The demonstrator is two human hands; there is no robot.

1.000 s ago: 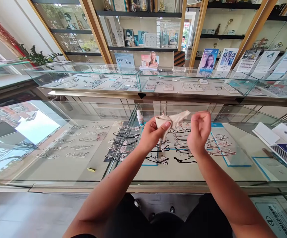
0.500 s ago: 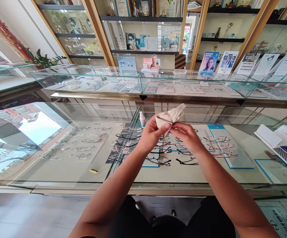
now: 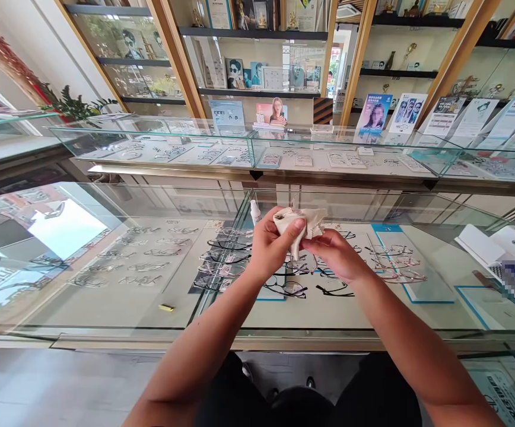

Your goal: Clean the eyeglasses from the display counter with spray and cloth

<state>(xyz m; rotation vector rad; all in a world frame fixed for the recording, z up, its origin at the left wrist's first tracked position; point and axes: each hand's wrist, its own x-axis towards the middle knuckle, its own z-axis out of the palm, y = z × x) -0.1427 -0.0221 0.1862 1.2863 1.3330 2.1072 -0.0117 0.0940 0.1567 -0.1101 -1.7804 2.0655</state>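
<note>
My left hand [image 3: 270,244] is closed on a beige cleaning cloth [image 3: 315,220], its thumb pressing the folded fabric. The cloth is bunched over a pair of thin-framed eyeglasses, mostly hidden, with only slim bits of frame showing above and below it. My right hand [image 3: 336,254] pinches at the lower right edge of the cloth, where the eyeglasses are; the exact grip is partly covered. Both hands are above the glass counter. Just beyond my left hand stands a white spray bottle [image 3: 254,211]. Rows of dark-framed glasses [image 3: 227,258] lie beneath my wrists.
Under the glass counter lie more clear-framed glasses [image 3: 144,265] on the left and pink-framed ones [image 3: 400,276] on the right. A small yellow object [image 3: 165,308] lies near the front. An open white case [image 3: 484,244] is at the right. Behind runs a second glass showcase [image 3: 186,169].
The cloth has turned in my hands; its pointed end, raised to the upper right before, is now lower and more bunched. My left thumb has moved up across it. My right hand has dipped slightly.
</note>
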